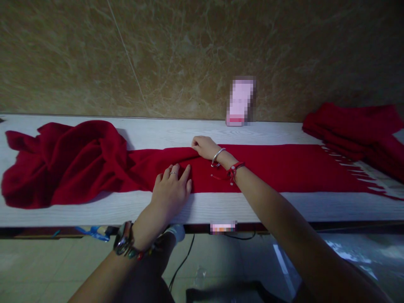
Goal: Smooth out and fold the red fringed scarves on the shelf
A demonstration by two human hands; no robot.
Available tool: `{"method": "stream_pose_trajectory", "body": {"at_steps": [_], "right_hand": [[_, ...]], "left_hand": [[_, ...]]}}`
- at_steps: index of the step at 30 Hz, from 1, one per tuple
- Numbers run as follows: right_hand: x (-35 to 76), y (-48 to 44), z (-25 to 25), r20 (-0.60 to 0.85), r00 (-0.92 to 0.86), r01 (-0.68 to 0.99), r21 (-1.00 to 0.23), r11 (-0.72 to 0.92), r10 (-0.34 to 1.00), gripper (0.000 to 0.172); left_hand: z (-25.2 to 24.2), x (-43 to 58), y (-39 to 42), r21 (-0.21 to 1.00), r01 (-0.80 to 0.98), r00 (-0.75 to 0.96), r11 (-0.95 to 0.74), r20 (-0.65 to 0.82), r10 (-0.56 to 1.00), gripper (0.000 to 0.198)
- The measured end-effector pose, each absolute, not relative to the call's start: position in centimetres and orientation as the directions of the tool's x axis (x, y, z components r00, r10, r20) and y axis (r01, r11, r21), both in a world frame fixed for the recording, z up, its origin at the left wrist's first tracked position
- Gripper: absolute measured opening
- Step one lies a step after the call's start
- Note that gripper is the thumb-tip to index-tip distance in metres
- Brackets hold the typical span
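Observation:
A long red scarf lies stretched along a pale wooden table, fringed at its right end and bunched in a heap at the left. My left hand lies flat on the scarf's near edge, fingers stretched out, a ring on one finger. My right hand reaches across to the scarf's far edge with its fingers curled onto the cloth, seemingly pinching the edge. Both wrists wear bracelets.
A folded stack of red cloth sits at the table's far right. A pink box stands against the marbled wall behind. Cables and a blue strap hang below the table's front edge, over a tiled floor.

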State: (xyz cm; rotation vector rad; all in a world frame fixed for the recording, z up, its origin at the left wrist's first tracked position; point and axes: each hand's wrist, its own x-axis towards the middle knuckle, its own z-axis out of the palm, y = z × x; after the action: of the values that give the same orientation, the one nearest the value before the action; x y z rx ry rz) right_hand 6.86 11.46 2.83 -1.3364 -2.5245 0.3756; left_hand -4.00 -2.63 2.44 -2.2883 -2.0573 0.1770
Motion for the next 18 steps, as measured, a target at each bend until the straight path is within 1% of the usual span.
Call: {"method": "stream_pose_trajectory", "body": {"at_steps": [3,5,6,8,10,12,14,16,18], "right_hand": [[6.6,11.7,2.7,0.147,-0.392,0.784,-0.463,0.414,0.908,0.018],[6.5,12.0,2.6,0.163,-0.324,0.78,-0.512,0.361,0.932,0.017],[6.5,12.2,2.5,0.172,-0.314,0.773,-0.525,0.356,0.934,0.016],[6.8,12.4,2.4,0.205,-0.356,0.737,-0.539,0.409,0.912,0.015],[7.2,12.6,2.4,0.246,-0.456,0.671,-0.537,0.512,0.855,0.014],[7.6,12.5,2.3,0.253,-0.538,0.64,-0.499,0.585,0.804,0.014],[7.8,12.4,2.2,0.21,-0.561,0.678,-0.438,0.59,0.801,0.016],[7.7,12.3,2.0,0.183,-0.536,0.729,-0.392,0.561,0.825,0.016],[7.4,12.3,1.8,0.211,-0.493,0.742,-0.404,0.535,0.844,0.016]], "left_hand": [[2.5,-3.9,-2.7,-0.13,0.986,0.101,-0.108,-0.061,0.993,0.048],[2.5,-3.9,-2.7,-0.138,0.985,0.098,-0.107,-0.071,0.993,0.049],[2.5,-3.9,-2.7,-0.143,0.984,0.099,-0.109,-0.075,0.992,0.049],[2.5,-3.9,-2.7,-0.149,0.982,0.103,-0.113,-0.072,0.992,0.049],[2.5,-3.9,-2.7,-0.149,0.982,0.111,-0.119,-0.063,0.992,0.049],[2.6,-3.9,-2.7,-0.146,0.982,0.115,-0.121,-0.054,0.992,0.049],[2.6,-3.9,-2.7,-0.147,0.982,0.112,-0.119,-0.056,0.992,0.049],[2.5,-3.9,-2.7,-0.147,0.983,0.106,-0.113,-0.06,0.993,0.05],[2.5,-3.9,-2.7,-0.143,0.983,0.105,-0.112,-0.06,0.993,0.05]]}}
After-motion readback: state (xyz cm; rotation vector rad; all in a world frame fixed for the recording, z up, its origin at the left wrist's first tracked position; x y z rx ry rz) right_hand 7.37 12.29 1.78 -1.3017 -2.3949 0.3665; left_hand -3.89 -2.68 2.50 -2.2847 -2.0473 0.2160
